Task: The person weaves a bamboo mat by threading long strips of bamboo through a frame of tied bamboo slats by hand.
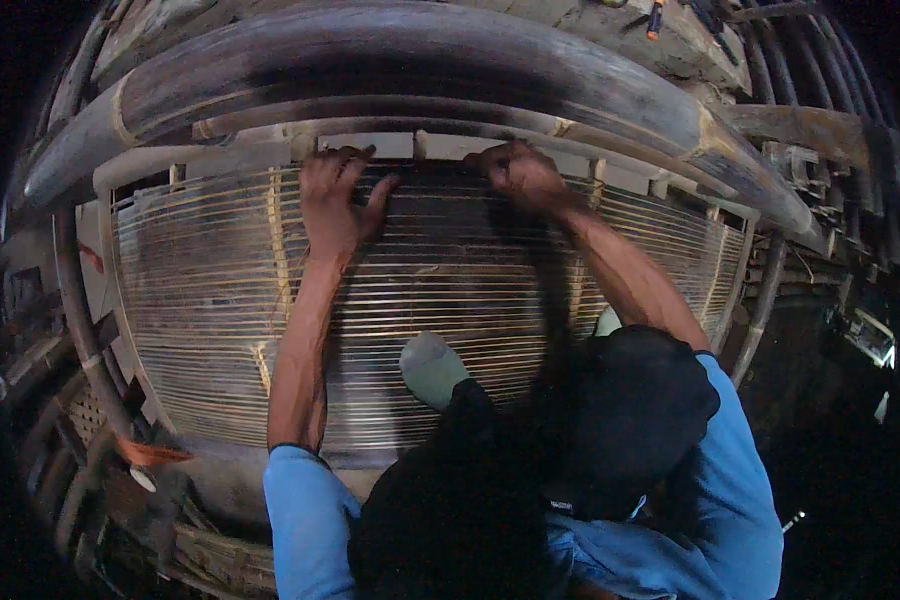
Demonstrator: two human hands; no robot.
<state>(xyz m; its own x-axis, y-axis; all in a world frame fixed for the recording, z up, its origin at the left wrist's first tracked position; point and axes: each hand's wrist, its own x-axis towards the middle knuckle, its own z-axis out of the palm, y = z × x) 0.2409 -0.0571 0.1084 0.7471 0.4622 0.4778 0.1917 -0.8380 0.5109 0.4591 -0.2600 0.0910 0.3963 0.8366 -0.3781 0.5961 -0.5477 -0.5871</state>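
A wide panel of thin pale slats [430, 300], like split bamboo strips, lies before me in a wooden frame. At its far edge my left hand [336, 200] rests with fingers bent over the topmost strips and the thumb spread apart. My right hand [518, 175] is a little to the right along the same edge, its fingers closed. Whatever they pinch is too dark and small to make out. One of my feet, in a grey-green covering [432, 370], is on the middle of the slats.
A thick bamboo pole [420, 60] arches across the far side above the panel. Upright poles stand left [80, 300] and right [760, 310]. An orange strap [150, 452] hangs at lower left. An orange-handled tool [655, 20] lies on the far ledge.
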